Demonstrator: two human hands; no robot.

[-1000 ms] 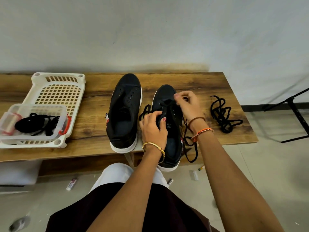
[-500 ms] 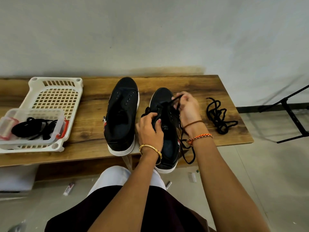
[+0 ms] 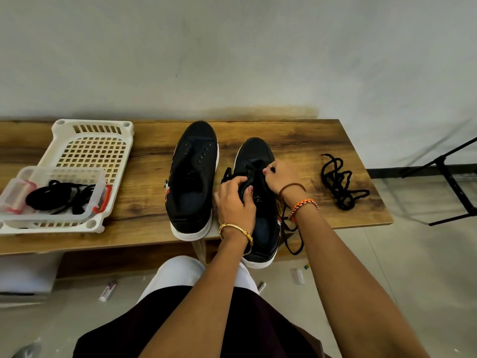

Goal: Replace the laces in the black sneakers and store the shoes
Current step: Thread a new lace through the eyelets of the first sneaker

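Observation:
Two black sneakers with white soles stand side by side on the wooden bench (image 3: 309, 140). The left sneaker (image 3: 192, 177) has bare eyelets and no lace. My left hand (image 3: 236, 200) grips the tongue and left side of the right sneaker (image 3: 258, 156). My right hand (image 3: 280, 175) pinches a black lace (image 3: 294, 239) at the eyelets near the toe; the lace's loose end hangs over the bench's front edge. A loose black lace (image 3: 340, 184) lies bundled on the bench to the right.
A white perforated basket (image 3: 95, 140) sits at the bench's left, with a clear plastic box (image 3: 15, 192) of black laces on its front part. A black metal stand (image 3: 454, 182) is on the floor at right. Small litter lies on the floor.
My right hand has drawn the lace down toward the eyelets by the toe. The left hand has kept its grip on the right sneaker. The camera view shifted slightly.

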